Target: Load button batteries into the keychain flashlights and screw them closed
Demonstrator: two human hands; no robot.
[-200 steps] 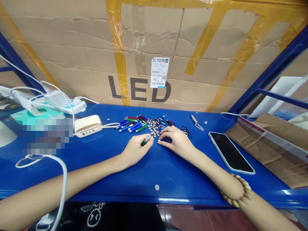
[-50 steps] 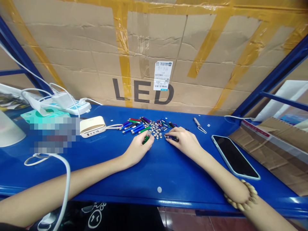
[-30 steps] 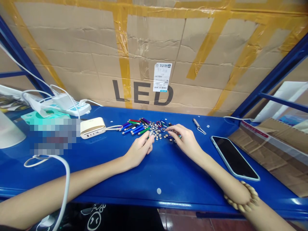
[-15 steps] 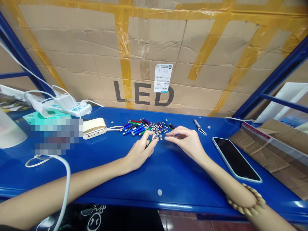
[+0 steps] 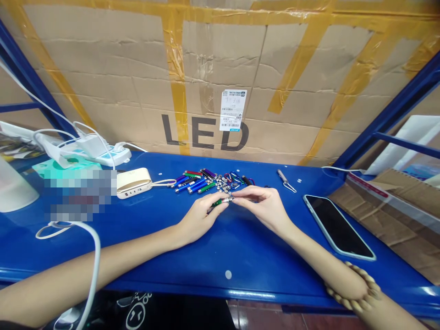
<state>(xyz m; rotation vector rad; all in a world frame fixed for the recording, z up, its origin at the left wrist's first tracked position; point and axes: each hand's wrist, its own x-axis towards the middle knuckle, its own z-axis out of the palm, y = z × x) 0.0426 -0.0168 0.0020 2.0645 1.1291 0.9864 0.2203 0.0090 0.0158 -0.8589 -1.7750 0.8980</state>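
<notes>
My left hand [image 5: 201, 215] is closed around a green keychain penlight [image 5: 217, 203], its silver end pointing right. The fingertips of my right hand [image 5: 263, 204] are pinched together at that silver end; whatever small part they hold is too small to make out. Just beyond both hands lies a pile of blue, red, purple and green penlight tubes [image 5: 195, 184]. Beside the tubes are small silver end pieces [image 5: 222, 180] and coloured carabiner clips [image 5: 235, 178]. A silver penlight with a clip [image 5: 282, 176] lies apart to the right.
A phone [image 5: 338, 227] lies right of my right arm, near cardboard [image 5: 371, 224]. On the left are a cream power bank [image 5: 134, 183], a power strip [image 5: 117, 156] and a white cable [image 5: 97, 256] crossing my left forearm. A large taped carton [image 5: 137, 91] stands behind the blue shelf [image 5: 275, 279].
My right hand has moved left and its fingertips now meet the silver end of the green penlight. My left hand has turned the penlight from slanting upward to lying more level.
</notes>
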